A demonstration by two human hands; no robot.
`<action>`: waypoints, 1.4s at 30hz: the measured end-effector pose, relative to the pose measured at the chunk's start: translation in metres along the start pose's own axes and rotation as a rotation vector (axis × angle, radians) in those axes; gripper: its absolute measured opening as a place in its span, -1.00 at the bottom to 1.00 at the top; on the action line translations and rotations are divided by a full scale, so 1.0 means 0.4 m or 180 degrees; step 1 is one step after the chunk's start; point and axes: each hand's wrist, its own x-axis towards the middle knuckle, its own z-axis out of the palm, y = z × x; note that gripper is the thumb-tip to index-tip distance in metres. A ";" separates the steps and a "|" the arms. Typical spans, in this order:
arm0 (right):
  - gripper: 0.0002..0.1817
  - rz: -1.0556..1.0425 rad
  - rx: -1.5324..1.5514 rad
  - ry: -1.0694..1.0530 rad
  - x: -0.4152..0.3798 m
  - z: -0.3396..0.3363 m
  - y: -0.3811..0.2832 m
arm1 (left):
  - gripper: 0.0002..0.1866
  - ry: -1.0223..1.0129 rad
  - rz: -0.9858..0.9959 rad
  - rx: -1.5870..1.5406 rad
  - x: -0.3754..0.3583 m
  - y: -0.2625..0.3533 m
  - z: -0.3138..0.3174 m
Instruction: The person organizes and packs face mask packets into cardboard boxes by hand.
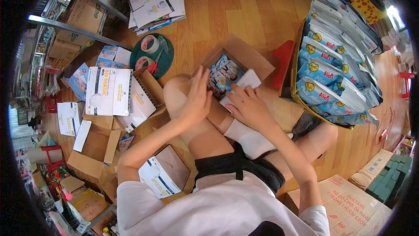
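Observation:
A small open cardboard box (222, 55) stands on the floor in front of my crossed legs. Blue printed packets (224, 73) lie inside it. My left hand (198, 96) is at the box's left side, fingers stretched out and close together, with no object visible in it. My right hand (248, 105) rests with fingers spread on a white panel (245, 85) at the near right side, which looks like a folded flap. The brown flap (253, 57) at the far right sticks outward. My hands partly hide the near edge of the box.
At right, a large carton (299, 61) holds rows of blue pouches (321, 68). White mask boxes (107, 90) and an open carton (98, 144) crowd the left. Tape rolls (149, 44) and scissors (152, 66) lie on a green round mat (163, 57). Flattened boxes (152, 7) are stacked beyond.

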 end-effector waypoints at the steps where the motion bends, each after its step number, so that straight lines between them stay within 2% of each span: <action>1: -0.74 0.0031 0.0046 0.0036 -0.016 -0.012 -0.004 | -0.30 0.0116 -0.0030 0.0033 0.019 -0.019 -0.014; 5: -0.78 0.0560 -0.0038 -0.0167 -0.116 -0.024 0.005 | -0.27 0.0104 -0.0051 0.0601 0.069 -0.085 -0.041; 8: -0.76 0.1164 0.0310 -0.0247 -0.194 0.056 0.028 | -0.28 -0.0094 0.0009 0.1358 0.093 -0.155 0.009; 10: -0.72 0.1463 0.0816 -0.0219 -0.228 0.116 0.046 | -0.30 0.0077 0.0192 0.1043 0.097 -0.192 0.037; 14: -0.70 0.1195 0.0790 -0.0148 -0.237 0.178 0.071 | -0.41 0.0708 0.0372 0.0912 0.112 -0.120 0.042; 17: -0.72 0.1287 0.0826 -0.0255 -0.225 0.167 0.059 | -0.54 -0.0168 0.0629 0.0503 0.130 -0.049 0.041; 19: -0.74 0.1352 0.0903 -0.0407 -0.226 0.148 0.060 | -0.65 -0.0978 0.0690 0.0226 0.135 -0.047 0.099; 21: -0.75 0.1296 0.0924 -0.0475 -0.240 0.134 0.067 | -0.69 -0.1462 0.0158 -0.0416 0.140 -0.048 0.177; 24: -0.74 0.1240 0.1003 -0.0411 -0.268 0.118 0.074 | -0.73 -0.1613 0.0573 0.0300 0.168 -0.060 0.262; 28: -0.67 0.1407 0.1093 0.0042 -0.259 0.090 0.052 | -0.73 -0.1409 0.0728 0.0241 0.181 -0.107 0.336; 31: -0.58 0.1470 0.0980 0.0256 -0.223 0.072 0.030 | -0.70 -0.1362 0.0754 -0.0148 0.186 -0.115 0.336; 36: -0.44 0.1449 0.0540 -0.0378 -0.187 0.060 0.018 | -0.76 -0.0799 0.0924 -0.0744 0.165 -0.084 0.285; 37: -0.43 0.1455 0.0403 -0.0501 -0.185 0.064 0.015 | -0.76 -0.0869 0.0773 -0.0886 0.166 -0.073 0.262; 39: -0.45 0.1490 0.0347 -0.0255 -0.181 0.085 0.018 | -0.76 -0.1003 0.0471 -0.1163 0.171 -0.046 0.197; 42: -0.46 0.1573 0.0392 -0.0178 -0.180 0.093 0.021 | -0.73 -0.1248 -0.0135 -0.1079 0.169 -0.013 0.108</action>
